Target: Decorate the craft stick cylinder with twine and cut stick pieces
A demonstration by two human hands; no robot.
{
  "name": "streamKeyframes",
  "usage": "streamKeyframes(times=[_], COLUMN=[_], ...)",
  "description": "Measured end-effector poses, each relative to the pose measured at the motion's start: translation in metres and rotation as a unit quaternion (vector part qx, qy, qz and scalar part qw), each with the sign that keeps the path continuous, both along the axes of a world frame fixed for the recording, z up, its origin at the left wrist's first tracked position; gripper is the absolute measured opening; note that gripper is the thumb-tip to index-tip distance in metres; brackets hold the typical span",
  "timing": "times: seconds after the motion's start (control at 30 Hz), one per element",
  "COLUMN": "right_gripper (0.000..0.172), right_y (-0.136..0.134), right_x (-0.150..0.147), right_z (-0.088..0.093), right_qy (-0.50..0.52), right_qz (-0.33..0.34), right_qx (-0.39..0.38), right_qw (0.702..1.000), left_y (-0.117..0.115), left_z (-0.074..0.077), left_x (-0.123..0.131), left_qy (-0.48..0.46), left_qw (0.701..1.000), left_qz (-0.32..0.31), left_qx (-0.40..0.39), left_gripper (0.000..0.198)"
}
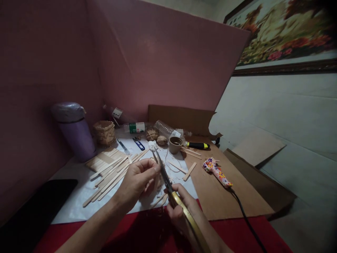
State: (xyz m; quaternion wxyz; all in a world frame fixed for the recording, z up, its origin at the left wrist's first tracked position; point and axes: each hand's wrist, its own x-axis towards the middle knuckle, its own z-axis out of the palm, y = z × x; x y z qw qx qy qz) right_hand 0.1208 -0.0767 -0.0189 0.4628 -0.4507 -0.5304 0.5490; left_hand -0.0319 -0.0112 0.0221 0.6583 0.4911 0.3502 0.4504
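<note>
A tall pink backdrop board (163, 63) stood behind a tabletop covered in red cloth (147, 232). On it lay a brown cardboard sheet (210, 189) to the right and a white paper sheet (76, 196) to the left. A purple cylindrical flask (75, 131) stood at the far left, near a small woven basket (104, 132). A loose spread of flat pale wooden craft sticks (110, 172) lay across the paper. A floral-patterned glue gun (217, 172) rested on the cardboard, its black cord trailing toward the viewer.

Near the front edge, the left hand (137, 182) was closed in a pinch on a short pale wooden stick (156, 184), mostly hidden under the fingers. The right hand (181, 211) was wrapped around the grips of gold-handled metal scissors (164, 175), blades pointing away and lying just beside the pinched stick.

The step in hand appeared to be trimming that stick. A clean cut would call for the stick to sit squarely between the blades, with the left fingertips kept clear.
</note>
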Motion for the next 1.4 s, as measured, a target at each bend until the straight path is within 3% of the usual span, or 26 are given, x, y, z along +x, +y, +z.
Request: streamKeyframes(times=[0.37, 0.73, 1.0, 1.2, 1.4], right_gripper=[0.069, 0.087, 0.078, 0.058, 0.070], right_y=[0.000, -0.001, 0.002, -0.002, -0.002], right_x=[0.005, 0.003, -0.003, -0.005, -0.003], right_z=[-0.005, -0.003, -0.006, 0.002, 0.003], right_qy=[0.008, -0.012, -0.017, -0.040, 0.010], right_qz=[0.009, -0.002, -0.014, -0.034, 0.009], right_qx=[0.002, 0.042, 0.004, -0.029, -0.010], right_qw=[1.000, 0.999, 1.000, 0.998, 1.000], left_y=[-0.001, -0.001, -0.001, -0.004, -0.004], left_z=[-0.004, -0.004, -0.001, 0.002, 0.000], left_x=[0.001, 0.002, 0.000, 0.001, 0.004], left_qy=[0.005, 0.005, 0.022, 0.006, -0.005], left_qw=[0.999, 0.999, 0.999, 0.999, 0.999], left_qz=[-0.006, -0.010, 0.004, 0.000, 0.006], left_qx=[0.037, 0.047, 0.047, 0.045, 0.043], left_gripper=[0.032, 0.032, 0.032, 0.033, 0.035])
